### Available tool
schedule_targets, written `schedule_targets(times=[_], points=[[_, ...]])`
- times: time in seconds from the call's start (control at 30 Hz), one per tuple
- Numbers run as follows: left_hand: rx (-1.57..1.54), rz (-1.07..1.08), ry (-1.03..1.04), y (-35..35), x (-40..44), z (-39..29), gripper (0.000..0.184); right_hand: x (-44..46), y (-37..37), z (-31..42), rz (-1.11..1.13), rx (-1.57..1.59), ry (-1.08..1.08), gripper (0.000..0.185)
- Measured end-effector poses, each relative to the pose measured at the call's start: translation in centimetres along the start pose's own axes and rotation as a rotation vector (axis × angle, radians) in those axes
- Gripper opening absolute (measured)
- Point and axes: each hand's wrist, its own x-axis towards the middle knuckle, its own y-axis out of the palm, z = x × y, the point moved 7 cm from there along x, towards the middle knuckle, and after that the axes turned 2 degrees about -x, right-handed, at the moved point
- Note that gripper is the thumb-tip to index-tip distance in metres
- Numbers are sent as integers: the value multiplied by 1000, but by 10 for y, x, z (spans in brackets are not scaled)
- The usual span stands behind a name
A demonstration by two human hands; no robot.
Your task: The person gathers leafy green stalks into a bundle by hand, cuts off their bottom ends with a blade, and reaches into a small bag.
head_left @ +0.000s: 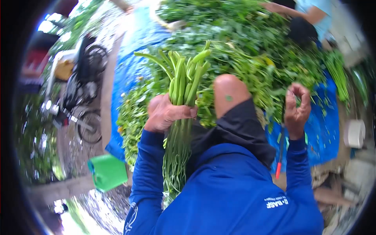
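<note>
My left hand [168, 112] is wrapped around the middle of a bunch of green stalks [181, 84]. Thick ends point up and away from me, while the thin, stringy ends hang down beside my lap. On the other side of my raised knee, my right hand [297, 109] is closed, thumb and finger curled together into a ring; whether anything small is pinched there I cannot make out. Just left of that hand is a long, thin knife-like tool [280, 152] with a red end. I cannot tell whether the hand touches it.
A large heap of leafy greens [235, 35] covers a blue tarp [325, 133]. Sorted stalks [337, 76] lie at right, near a white roll [355, 133]. Another person's arm [286, 9] reaches in at the top right. A green container [107, 172] and a motorcycle [80, 90] stand at left.
</note>
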Motion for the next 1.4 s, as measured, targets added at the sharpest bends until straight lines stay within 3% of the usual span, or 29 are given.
schedule_targets(times=[0.03, 0.07, 0.1, 0.13, 0.17, 0.2, 0.3, 0.43, 0.53, 0.67, 0.8, 0.83, 0.9, 0.93, 0.97, 1.03, 1.07, 1.13, 1.2, 1.23, 1.33, 1.4], points=[[-82, -49, 22, -18, -12, -3, 62, -22, 23, -85, 156, -31, 200, 32], [-93, -119, 66, -35, -26, -14, 61, -63, 36, -160, 285, -268, 146, 29], [-41, -185, 125, -51, -45, -28, 59, -126, 45, -253, 485, -489, 258, 22], [3, -245, 174, -77, -65, -43, 58, -185, 48, -314, 512, -547, 441, 16], [36, -310, 339, -100, -83, -67, 60, -234, 42, -340, 418, -530, 398, 14], [78, -380, 495, -123, -106, -91, 63, -278, 45, -375, 701, -588, 491, 35], [58, -696, 717, -193, -183, -143, 56, -341, 28, -399, 845, -704, 559, 36], [166, -1061, 869, -252, -261, -189, 36, -347, 20, -410, 738, -797, 594, 38], [263, -1232, 1001, -285, -292, -199, 30, -344, 13, -411, 651, -842, 605, 40], [363, -1396, 1147, -288, -310, -196, 39, -346, -4, -405, 440, -922, 580, 42], [272, -1408, 1086, -313, -323, -175, 33, -355, -21, -385, 111, -1023, 458, 45], [332, -1424, 1010, -311, -328, -169, 33, -356, -19, -386, 120, -1014, 516, 46], [252, -1185, 854, -316, -333, -152, 35, -346, -20, -400, 265, -905, 907, 49], [349, -1173, 709, -313, -335, -141, 39, -361, -27, -431, 393, -733, 705, 52], [175, -1212, 504, -281, -322, -136, 43, -361, -27, -440, 425, -715, 675, 47], [244, -966, 388, -236, -290, -123, 64, -357, -28, -444, 487, -678, 616, 39], [223, -853, 301, -210, -271, -106, 63, -339, -29, -416, 531, -681, 678, 36], [140, -673, 148, -158, -227, -55, 66, -333, -29, -397, 428, -485, 747, 33], [40, -581, -152, -98, -179, -2, 72, -322, -40, -368, 224, -594, 525, 29], [-112, -498, -188, -72, -160, 23, 72, -317, -45, -352, 119, -648, 410, 27], [-366, -326, -152, -31, -110, 70, 65, -298, -72, -340, 122, -140, 986, 29], [-357, -249, -212, -23, -93, 77, 69, -240, -78, -258, -30, 83, 1108, 34]])
